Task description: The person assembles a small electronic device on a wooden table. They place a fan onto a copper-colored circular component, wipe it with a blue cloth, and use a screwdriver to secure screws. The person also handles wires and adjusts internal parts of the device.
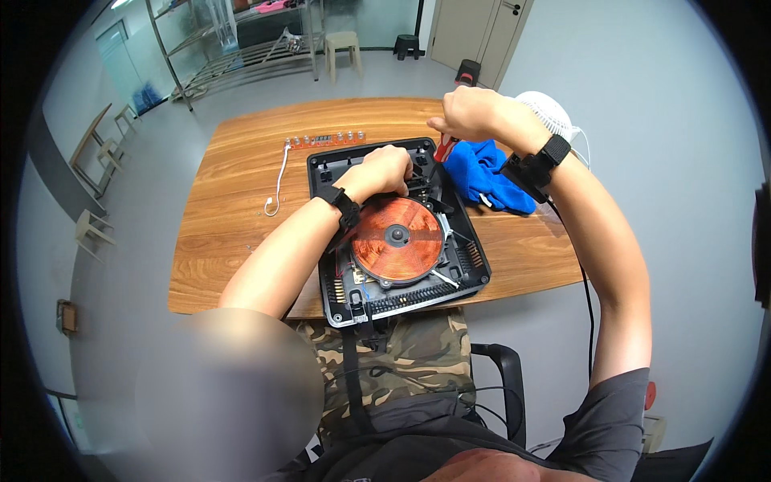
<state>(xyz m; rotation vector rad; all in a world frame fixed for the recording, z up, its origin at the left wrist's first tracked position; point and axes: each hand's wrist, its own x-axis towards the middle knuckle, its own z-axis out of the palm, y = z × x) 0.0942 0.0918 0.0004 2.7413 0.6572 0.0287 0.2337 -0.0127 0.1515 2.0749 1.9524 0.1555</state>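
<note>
An opened induction cooker base [472,277] lies on the table in front of me, its round copper coil [377,241] exposed. My left hand [387,170] reaches over the coil to the far part of the black housing. Its fingers are bent down beside dark parts there, and what they pinch is hidden. Over the far right corner, my right hand [474,112] is closed around a red and black cordless drill [466,74]. The drill's red lower part shows below the hand, with its tip down toward the housing. Its exact contact point cannot be made out.
A blue cloth [490,177] lies right of the cooker, with a white fan [544,111] behind it. A narrow circuit board [325,140] with a white cable [281,181] lies at the far left. The wooden table's [217,233] near edge is by my lap.
</note>
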